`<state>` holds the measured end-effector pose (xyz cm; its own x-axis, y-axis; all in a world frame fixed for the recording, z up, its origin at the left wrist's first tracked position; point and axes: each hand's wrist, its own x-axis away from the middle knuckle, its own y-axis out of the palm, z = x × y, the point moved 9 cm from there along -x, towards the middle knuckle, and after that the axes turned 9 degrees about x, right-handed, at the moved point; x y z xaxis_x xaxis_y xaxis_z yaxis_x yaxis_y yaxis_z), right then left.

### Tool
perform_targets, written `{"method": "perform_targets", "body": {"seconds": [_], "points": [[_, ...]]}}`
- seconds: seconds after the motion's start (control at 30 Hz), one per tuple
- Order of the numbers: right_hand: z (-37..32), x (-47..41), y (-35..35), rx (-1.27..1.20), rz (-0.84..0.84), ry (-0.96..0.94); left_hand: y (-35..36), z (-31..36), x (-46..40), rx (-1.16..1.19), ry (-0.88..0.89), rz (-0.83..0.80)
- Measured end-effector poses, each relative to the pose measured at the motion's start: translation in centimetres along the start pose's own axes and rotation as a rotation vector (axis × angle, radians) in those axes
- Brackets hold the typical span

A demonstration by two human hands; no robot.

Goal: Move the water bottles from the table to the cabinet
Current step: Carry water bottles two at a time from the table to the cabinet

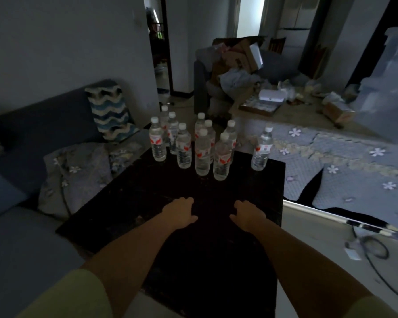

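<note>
Two bare hands reach out over a dark table (228,260) toward a stand of water bottles (202,152) in a dim living room.

The left hand (179,213) and right hand (248,215) hover palm-down side by side, holding nothing — fingers loosely bent at the tips, thumbs turned inward. The bottles stand upright at the table's far end, most clustered together, one bottle (262,149) set apart near the right edge. A blue sofa (21,157) with a wave-patterned cushion (110,111) flanks the table's left side.
</note>
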<state>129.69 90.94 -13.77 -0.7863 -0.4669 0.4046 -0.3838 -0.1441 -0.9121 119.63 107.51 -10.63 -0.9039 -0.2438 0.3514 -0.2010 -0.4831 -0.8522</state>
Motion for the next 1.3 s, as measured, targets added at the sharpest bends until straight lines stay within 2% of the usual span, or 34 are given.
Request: {"method": "perform_targets", "body": {"seconds": [0.2, 0.33, 0.4, 0.53, 0.73, 0.97, 1.03, 1.13, 1.3], "points": [[6.4, -3.5, 0.4, -0.12, 0.038, 0.114, 1.3, 4.3, -7.2, 0.123, 0.06, -0.058], [10.5, -6.2, -0.1, -0.239, 0.089, 0.232, 1.8, 6.2, -12.2, 0.345, 0.048, -0.042], [12.2, -8.5, -0.9, -0.323, 0.127, 0.281, 1.7, 6.3, -15.2, 0.516, -0.003, 0.003], [14.0, -14.0, -2.8, -0.539, 0.206, 0.333, 1.0, 5.8, -21.1, 0.752, -0.076, 0.192], [16.1, -22.0, -6.5, -0.926, 0.515, 0.402, 1.2, 5.4, -27.2, 0.953, -0.027, 0.455], [18.0, -28.1, -7.2, -1.137, 0.771, 0.499, 2.6, 4.1, -31.5, 1.235, 0.013, 0.483], [18.7, -29.0, -7.0, -1.206, 0.784, 0.537, 2.3, 4.1, -32.0, 1.29, 0.017, 0.488], [19.7, -29.5, -7.1, -1.141, 0.727, 0.57, 1.3, 4.3, -32.5, 1.271, 0.017, 0.478], [19.3, -27.3, -6.2, -1.054, 0.646, 0.436, 0.9, 5.4, -31.2, 1.149, 0.085, 0.402]]}}
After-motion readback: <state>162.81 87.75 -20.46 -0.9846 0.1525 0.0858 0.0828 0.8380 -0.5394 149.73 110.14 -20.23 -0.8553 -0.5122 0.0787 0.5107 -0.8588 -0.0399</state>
